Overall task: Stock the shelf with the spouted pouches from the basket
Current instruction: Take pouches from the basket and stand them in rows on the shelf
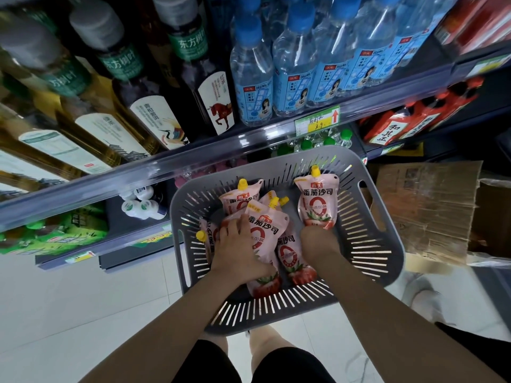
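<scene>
A grey slotted basket sits on the floor in front of the shelves. Several pink spouted pouches with yellow caps lie in it. My left hand rests on the pile at the left, fingers curled over the top pouch. My right hand reaches down to the bottom end of an upright pouch at the right; its fingers are hidden below the back of the hand. Another pouch lies between my two hands.
Shelves rise right behind the basket, with tea bottles at left and blue-capped water bottles in the middle. Green packs fill the low shelf at left. A flattened cardboard box stands at right. White tile floor lies at left.
</scene>
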The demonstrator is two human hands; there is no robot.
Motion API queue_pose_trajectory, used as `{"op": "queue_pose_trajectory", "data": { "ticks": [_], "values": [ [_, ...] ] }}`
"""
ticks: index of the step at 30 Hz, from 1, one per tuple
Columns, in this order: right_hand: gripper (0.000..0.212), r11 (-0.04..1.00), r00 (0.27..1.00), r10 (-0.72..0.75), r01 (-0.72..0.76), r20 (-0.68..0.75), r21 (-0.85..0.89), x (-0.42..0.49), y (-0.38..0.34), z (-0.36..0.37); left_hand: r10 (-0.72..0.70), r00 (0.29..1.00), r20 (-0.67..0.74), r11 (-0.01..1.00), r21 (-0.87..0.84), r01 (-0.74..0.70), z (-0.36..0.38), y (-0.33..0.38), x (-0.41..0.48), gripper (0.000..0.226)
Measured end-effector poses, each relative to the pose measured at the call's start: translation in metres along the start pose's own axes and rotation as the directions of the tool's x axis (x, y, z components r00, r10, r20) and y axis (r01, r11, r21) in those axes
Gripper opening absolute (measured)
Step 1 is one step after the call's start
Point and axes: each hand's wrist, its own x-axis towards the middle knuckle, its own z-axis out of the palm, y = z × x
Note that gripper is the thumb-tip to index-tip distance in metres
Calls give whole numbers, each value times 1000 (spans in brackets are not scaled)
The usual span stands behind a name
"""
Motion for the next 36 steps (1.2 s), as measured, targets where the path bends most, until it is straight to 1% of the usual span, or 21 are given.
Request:
{"op": "queue_pose_trajectory", "data": {
  "ticks": [3,6,9,11,13,14,15,16,18,19,22,24,25,27,29,30,34,36],
  "values": [
    [26,992,998,-57,57,8,-114,0,-8,1,-15,999,-46,1000,-12,14,-2,-6,-6,132],
    [26,991,998,-39,44,42,-123,1,-11,2,-22,996,-85,1000,-7,22,-5,-11,-11,130],
    [27,998,998,15,-11,65,-67,4,-15,4,-21,995,-94,999,-30,18,-7,-11,-14,129],
    [26,1000,997,26,-26,77,-2,3,-17,1,-13,995,-99,998,-64,7,-8,-8,-16,129],
    [28,998,994,-36,30,107,61,4,-16,-1,-2,994,-111,997,-81,-8,-9,-5,-18,129],
    [26,993,986,-76,61,149,104,5,-13,-2,6,993,-121,996,-89,-16,-9,-4,-19,129],
    [18,981,974,-83,43,211,191,8,-8,-1,13,992,-129,995,-101,-26,-10,-3,-21,128],
    [5,955,957,-97,12,274,296,11,-3,-1,20,991,-133,992,-120,-36,-11,-2,-22,128],
    [21,867,916,-137,-73,377,493,15,7,-1,27,991,-129,984,-174,-50,-13,0,-26,127],
    [25,823,898,-163,-104,408,558,15,12,-2,28,992,-125,979,-198,-53,-14,1,-27,127],
    [20,658,890,-189,-199,415,726,13,20,1,27,992,-120,968,-243,-56,-20,4,-31,126],
    [18,582,875,-189,-267,447,768,10,24,3,25,991,-128,961,-272,-60,-24,5,-33,125],
    [19,574,860,-194,-290,472,765,9,25,3,23,991,-134,957,-284,-60,-26,6,-34,124],
    [22,513,830,-246,-327,501,793,8,28,3,16,988,-152,954,-294,-61,-28,7,-36,123],
    [23,442,813,-305,-340,495,830,8,29,2,4,986,-168,954,-294,-54,-30,9,-37,123],
    [23,431,813,-321,-330,485,840,8,28,2,-2,985,-172,954,-294,-50,-30,10,-37,124],
    [23,533,836,-315,-236,449,812,6,14,3,8,985,-174,957,-284,-58,-24,9,-37,123],
    [24,542,840,-334,-201,429,816,6,8,3,12,984,-178,957,-284,-63,-21,7,-37,124]
  ]
}}
